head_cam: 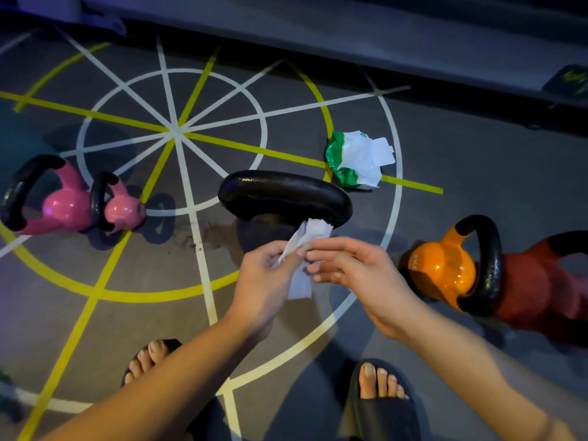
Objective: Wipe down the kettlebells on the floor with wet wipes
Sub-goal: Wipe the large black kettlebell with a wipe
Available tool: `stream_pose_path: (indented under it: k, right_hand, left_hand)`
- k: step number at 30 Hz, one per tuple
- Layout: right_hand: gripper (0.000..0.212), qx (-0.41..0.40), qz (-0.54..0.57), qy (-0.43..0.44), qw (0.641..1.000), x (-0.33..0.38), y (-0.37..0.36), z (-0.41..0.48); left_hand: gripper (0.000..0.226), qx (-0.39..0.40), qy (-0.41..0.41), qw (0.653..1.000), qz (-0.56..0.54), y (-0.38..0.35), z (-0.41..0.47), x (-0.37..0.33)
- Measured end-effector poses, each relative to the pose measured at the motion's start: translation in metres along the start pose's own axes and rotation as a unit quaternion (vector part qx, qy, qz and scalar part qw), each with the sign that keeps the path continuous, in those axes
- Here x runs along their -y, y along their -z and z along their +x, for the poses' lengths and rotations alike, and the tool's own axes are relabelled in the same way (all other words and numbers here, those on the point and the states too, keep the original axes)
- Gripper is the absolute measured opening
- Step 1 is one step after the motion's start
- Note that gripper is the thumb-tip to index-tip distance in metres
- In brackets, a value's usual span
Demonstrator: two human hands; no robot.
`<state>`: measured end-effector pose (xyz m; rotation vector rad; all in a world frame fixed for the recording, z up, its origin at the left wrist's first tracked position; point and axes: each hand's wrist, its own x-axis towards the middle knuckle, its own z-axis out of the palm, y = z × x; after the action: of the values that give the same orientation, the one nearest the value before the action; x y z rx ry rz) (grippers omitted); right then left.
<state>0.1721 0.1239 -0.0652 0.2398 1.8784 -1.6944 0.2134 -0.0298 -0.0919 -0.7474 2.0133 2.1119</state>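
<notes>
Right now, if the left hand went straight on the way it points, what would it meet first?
Likely the black kettlebell's handle, just beyond the wet wipe the left hand pinches; depth is unclear.

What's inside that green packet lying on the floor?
White wet wipes bulge out of the open green packet, crumpled at its mouth. Whatever lies deeper inside, and how many sheets remain, is covered by the wrapper.

Left hand [264,281], right hand [359,275], forearms [178,374] bare; black open-toe slide sandals [386,415] on feet.
</notes>
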Motion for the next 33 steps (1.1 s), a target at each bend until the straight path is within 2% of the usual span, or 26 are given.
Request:
stream_pose_path:
  k: [3, 6, 8, 12, 17, 20, 22, 25, 33]
  right_hand:
    - [0.026, -0.068, -0.001, -0.009, 0.998, -0.007, 0.011, 0.004]
    - [0.027, -0.082, -0.005, -0.026, 0.996, -0.012, 0.017, 0.005]
    - [0.027, -0.081, -0.012, -0.037, 0.996, -0.014, 0.016, 0.005]
    - [0.027, -0.069, -0.018, -0.051, 0.996, -0.023, 0.012, 0.004]
    - [0.025, -0.064, -0.030, -0.070, 0.995, -0.030, 0.017, 0.001]
    - [0.026, -0.079, -0.026, -0.073, 0.994, -0.030, 0.025, 0.003]
    - [0.026, -0.089, -0.022, -0.076, 0.993, -0.031, 0.030, 0.005]
    - [0.025, -0.096, -0.018, -0.077, 0.992, -0.032, 0.032, 0.008]
    - [0.025, -0.096, -0.019, -0.072, 0.993, -0.034, 0.035, 0.012]
  left_hand:
    - [0.014, -0.095, -0.109, 0.981, 0.126, -0.001, 0.012, 0.005]
    - [0.011, -0.164, -0.221, 0.924, 0.266, -0.007, 0.031, 0.001]
    - [0.012, -0.169, -0.242, 0.896, 0.331, -0.011, 0.046, 0.005]
    - [0.019, -0.142, -0.230, 0.874, 0.404, -0.026, 0.056, 0.011]
    - [0.030, -0.089, -0.235, 0.894, 0.371, -0.055, 0.049, 0.016]
    - [0.043, -0.087, -0.245, 0.912, 0.318, -0.049, 0.043, 0.021]
    - [0.050, -0.090, -0.223, 0.923, 0.300, -0.048, 0.038, 0.021]
    - [0.047, -0.100, -0.201, 0.934, 0.277, -0.052, 0.039, 0.020]
    - [0.042, -0.056, -0.233, 0.898, 0.369, -0.051, 0.045, 0.011]
